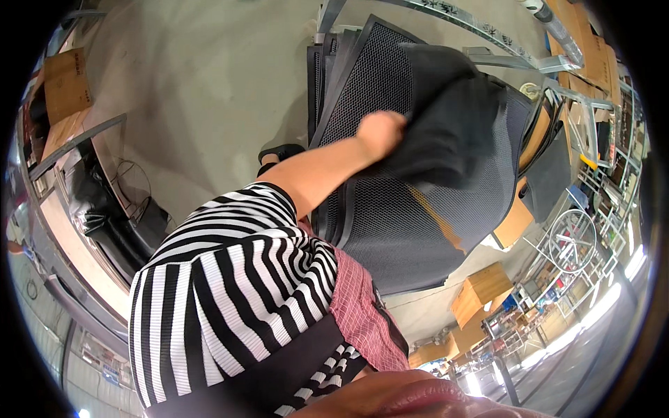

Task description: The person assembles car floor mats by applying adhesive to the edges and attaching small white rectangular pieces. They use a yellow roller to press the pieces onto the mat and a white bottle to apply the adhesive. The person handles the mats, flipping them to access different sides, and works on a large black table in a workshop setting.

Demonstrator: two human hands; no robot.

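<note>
My left hand (pixel 383 134), at the end of a bare forearm below a striped sleeve, is closed at the near edge of a limp black sheet (pixel 453 118). The sheet is smeared by motion, so I cannot tell whether it is cloth or thin rubber. It bunches over a stack of dark grey mesh sheets (pixel 373 76) with black borders. A yellow-brown streak (pixel 439 219) shows on the top mesh sheet below it. My right hand is not in the picture.
A metal frame (pixel 474 24) runs behind the stack. Cardboard boxes (pixel 481 292) lie beyond its right side, near a spoked wheel (pixel 573 240). At the left are another carton (pixel 67 82) and shiny black material (pixel 104 216). My shoe (pixel 282 153) stands on the grey floor (pixel 209 70).
</note>
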